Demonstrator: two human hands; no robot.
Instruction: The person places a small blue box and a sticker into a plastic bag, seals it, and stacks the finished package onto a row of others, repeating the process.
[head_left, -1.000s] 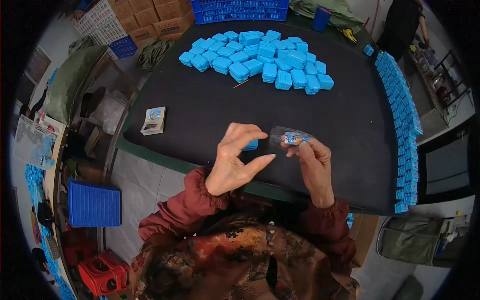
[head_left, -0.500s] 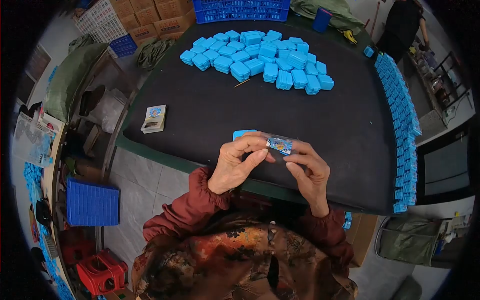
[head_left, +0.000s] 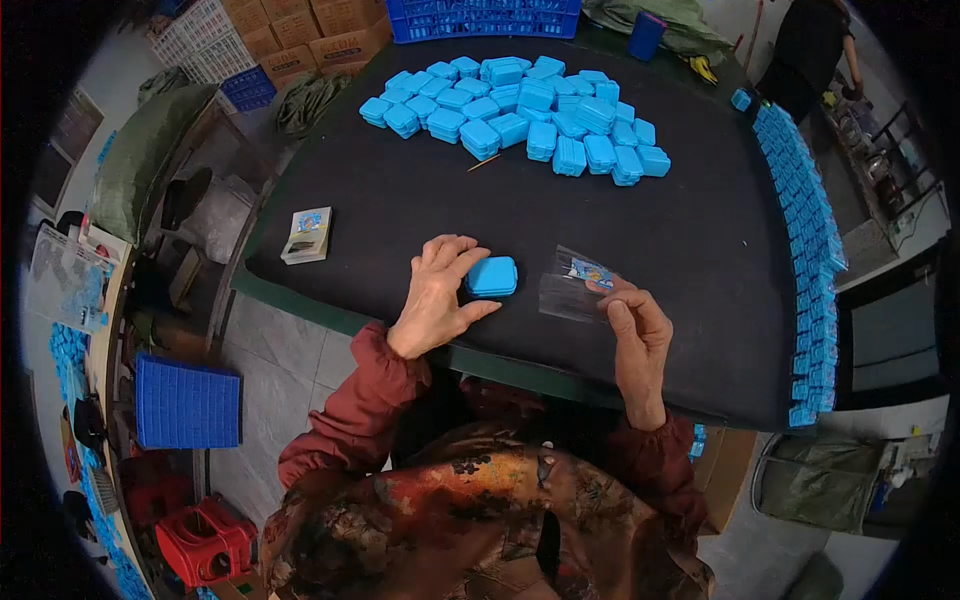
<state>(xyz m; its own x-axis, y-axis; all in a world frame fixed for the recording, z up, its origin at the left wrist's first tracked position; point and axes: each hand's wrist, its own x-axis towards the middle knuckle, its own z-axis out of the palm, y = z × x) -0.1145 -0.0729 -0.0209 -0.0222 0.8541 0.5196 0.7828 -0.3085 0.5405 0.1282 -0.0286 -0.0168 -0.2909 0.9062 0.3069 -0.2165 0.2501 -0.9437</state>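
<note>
My left hand [head_left: 440,292] is around a small light-blue case [head_left: 492,277] lying on the dark table, its fingers at the case's upper edge and its thumb at the lower edge. To the right, my right hand [head_left: 641,335] pinches a clear plastic bag [head_left: 572,291] with a printed colourful card at its upper part. The bag is held just above the table, apart from the case. A small stack of printed cards [head_left: 307,236] lies further left.
Many blue cases [head_left: 510,128] are heaped at the table's far side, a thin stick [head_left: 484,162] beside them. Rows of packed blue cases [head_left: 800,250] line the right edge. A blue crate [head_left: 480,30] stands behind; another person [head_left: 810,50] is at far right.
My hands have moved apart. The left has gone down to the blue case, while the right has taken the clear bag with the printed card to the right.
</note>
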